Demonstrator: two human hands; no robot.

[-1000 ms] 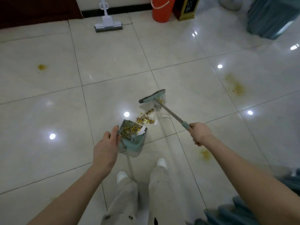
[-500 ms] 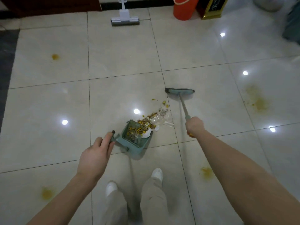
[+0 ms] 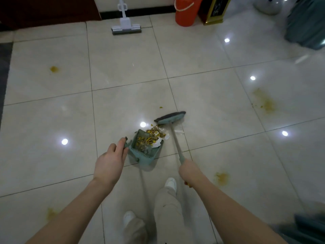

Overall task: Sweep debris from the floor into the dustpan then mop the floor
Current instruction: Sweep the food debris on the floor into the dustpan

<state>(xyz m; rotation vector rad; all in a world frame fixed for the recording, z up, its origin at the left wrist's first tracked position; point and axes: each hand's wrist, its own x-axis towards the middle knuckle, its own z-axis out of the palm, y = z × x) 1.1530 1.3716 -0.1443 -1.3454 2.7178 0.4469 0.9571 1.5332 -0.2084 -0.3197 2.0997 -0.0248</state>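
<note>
mop (image 3: 126, 25) handle cropped, bucket (image 3: 185, 14) top cropped

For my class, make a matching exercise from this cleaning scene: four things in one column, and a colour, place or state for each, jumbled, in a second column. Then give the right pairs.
Things
1. dustpan
2. broom
3. mop
4. bucket

Descriptions
A. orange
B. handle gripped by the right hand
C. white, head flat on the floor, in nobody's hand
D. held by the left hand, with yellow debris inside

Pairs: 1-D, 2-B, 3-C, 4-A
</note>
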